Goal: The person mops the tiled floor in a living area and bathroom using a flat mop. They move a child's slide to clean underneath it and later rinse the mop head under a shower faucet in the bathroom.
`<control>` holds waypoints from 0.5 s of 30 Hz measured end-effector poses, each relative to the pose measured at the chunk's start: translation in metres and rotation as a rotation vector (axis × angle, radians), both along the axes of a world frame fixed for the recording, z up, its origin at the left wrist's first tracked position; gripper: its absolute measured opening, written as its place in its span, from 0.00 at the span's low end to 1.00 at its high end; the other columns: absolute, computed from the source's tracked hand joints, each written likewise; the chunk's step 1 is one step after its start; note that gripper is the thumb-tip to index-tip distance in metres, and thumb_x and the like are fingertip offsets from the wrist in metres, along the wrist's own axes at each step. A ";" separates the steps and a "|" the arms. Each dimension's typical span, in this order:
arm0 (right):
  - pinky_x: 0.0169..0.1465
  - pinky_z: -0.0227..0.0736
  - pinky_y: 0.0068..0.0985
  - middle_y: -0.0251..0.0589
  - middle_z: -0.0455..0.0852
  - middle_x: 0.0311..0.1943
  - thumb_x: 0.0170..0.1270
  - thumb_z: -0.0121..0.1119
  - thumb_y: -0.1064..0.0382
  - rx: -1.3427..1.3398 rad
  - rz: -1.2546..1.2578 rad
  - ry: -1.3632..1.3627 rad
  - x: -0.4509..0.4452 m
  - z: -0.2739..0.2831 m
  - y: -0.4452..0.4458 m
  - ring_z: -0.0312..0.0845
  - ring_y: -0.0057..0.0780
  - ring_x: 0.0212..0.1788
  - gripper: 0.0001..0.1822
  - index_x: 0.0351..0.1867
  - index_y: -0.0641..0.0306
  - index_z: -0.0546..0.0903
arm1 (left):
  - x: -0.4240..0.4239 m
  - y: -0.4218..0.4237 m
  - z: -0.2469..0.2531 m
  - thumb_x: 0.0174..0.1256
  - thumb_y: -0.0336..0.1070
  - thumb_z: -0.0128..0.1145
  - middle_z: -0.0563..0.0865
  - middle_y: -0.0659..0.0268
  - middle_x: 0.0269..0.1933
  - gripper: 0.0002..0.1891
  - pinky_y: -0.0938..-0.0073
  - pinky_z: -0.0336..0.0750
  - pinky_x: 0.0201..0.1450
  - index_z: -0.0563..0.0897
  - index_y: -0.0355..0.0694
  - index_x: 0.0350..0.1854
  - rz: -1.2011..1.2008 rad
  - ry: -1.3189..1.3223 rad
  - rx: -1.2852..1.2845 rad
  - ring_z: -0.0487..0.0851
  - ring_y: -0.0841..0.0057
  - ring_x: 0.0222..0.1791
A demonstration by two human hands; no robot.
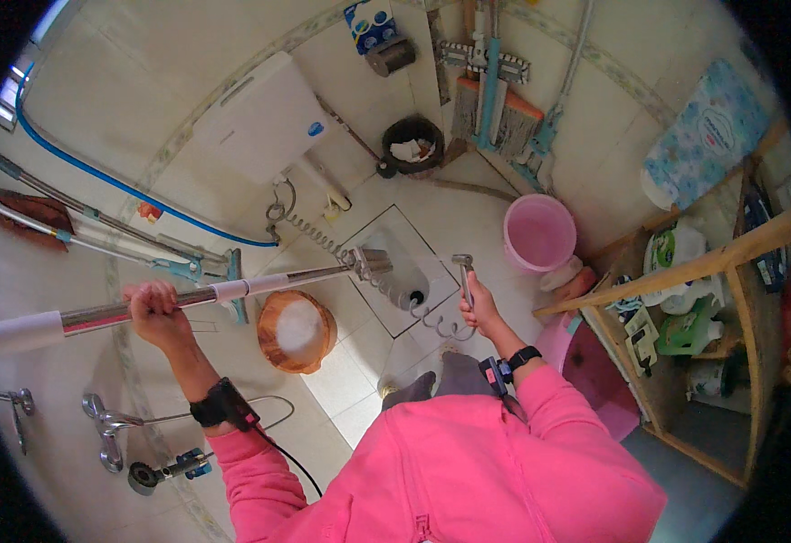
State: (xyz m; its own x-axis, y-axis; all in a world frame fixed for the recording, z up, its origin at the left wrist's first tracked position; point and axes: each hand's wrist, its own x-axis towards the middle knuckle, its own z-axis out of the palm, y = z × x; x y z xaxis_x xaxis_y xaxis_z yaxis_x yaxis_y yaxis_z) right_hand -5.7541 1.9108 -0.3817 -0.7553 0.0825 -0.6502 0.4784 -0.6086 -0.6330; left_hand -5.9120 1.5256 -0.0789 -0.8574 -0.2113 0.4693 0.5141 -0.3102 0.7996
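My left hand (157,317) is closed around the shaft of a long metal-and-white cleaning pole (232,290), which slants across the view. Its head (372,261) is over the squat toilet (402,239); I cannot tell what kind of head it is or whether it touches the bowl. My right hand (482,309) grips a metal handheld bidet sprayer (464,266), its nozzle upward. A coiled hose (443,330) loops below that hand and across the toilet. No water is visible at the nozzle. Left of the toilet stands a brown wood-patterned basin (269,331) with whitish contents.
A pink bucket (539,234) stands right of the toilet, near a wooden shelf (667,268) with bottles. A black waste bin (392,136) sits by the far wall, beside mops and brooms (487,102). The cistern (259,115) and shower fittings (106,427) are on walls.
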 end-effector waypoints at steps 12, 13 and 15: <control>0.11 0.45 0.17 0.26 0.64 0.12 0.61 0.42 0.29 0.029 -0.013 0.008 0.004 0.001 0.006 0.50 0.15 0.07 0.27 0.30 0.52 0.68 | 0.002 0.008 -0.005 0.55 0.29 0.46 0.59 0.74 0.14 0.10 0.81 0.56 0.20 0.61 0.45 0.20 0.003 0.003 -0.007 0.57 0.84 0.13; 0.11 0.45 0.17 0.26 0.64 0.12 0.62 0.42 0.29 0.026 -0.011 0.009 0.005 0.000 0.006 0.51 0.15 0.07 0.27 0.29 0.52 0.68 | 0.003 0.008 -0.005 0.56 0.29 0.46 0.59 0.74 0.14 0.10 0.81 0.56 0.20 0.61 0.45 0.20 0.005 -0.005 -0.006 0.57 0.84 0.13; 0.11 0.46 0.17 0.26 0.64 0.13 0.62 0.42 0.30 0.053 0.009 0.019 0.005 -0.002 0.007 0.50 0.15 0.08 0.27 0.29 0.52 0.68 | 0.004 0.008 -0.004 0.56 0.30 0.46 0.59 0.74 0.13 0.10 0.81 0.56 0.20 0.61 0.45 0.20 0.008 -0.012 0.001 0.57 0.84 0.13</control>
